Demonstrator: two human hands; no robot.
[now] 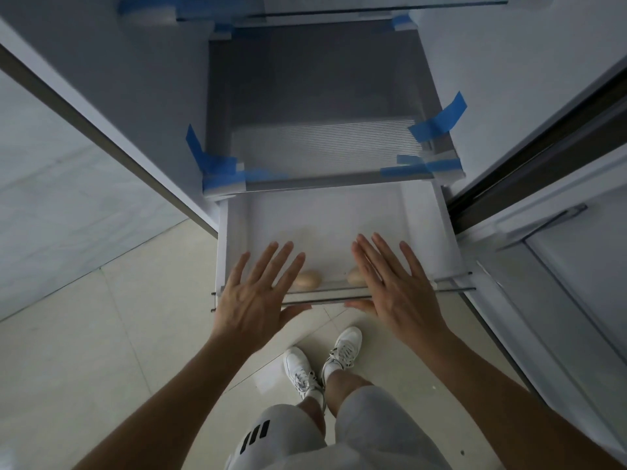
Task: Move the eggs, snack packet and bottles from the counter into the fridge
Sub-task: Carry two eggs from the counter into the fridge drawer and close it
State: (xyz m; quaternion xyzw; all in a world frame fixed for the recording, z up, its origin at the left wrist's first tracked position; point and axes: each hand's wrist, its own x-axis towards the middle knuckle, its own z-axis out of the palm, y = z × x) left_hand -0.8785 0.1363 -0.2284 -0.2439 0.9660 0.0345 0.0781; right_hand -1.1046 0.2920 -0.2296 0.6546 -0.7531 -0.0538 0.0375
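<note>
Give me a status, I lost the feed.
Left hand and right hand open, flat on drawer front. Two eggs inside drawer. Nothing blocking.

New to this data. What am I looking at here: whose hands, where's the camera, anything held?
One picture, from a wide-angle camera worn on a person's head, looking down. No robot: the left hand and right hand are bare, spread flat and hold nothing; they sit at the front edge of a pulled-out fridge drawer, thumbs below its front. Two eggs lie at the front of the drawer, the left egg in full sight and the right egg partly behind the right hand. Above is a glass shelf fixed with blue tape. Below are the person's white shoes on a tiled floor.
</note>
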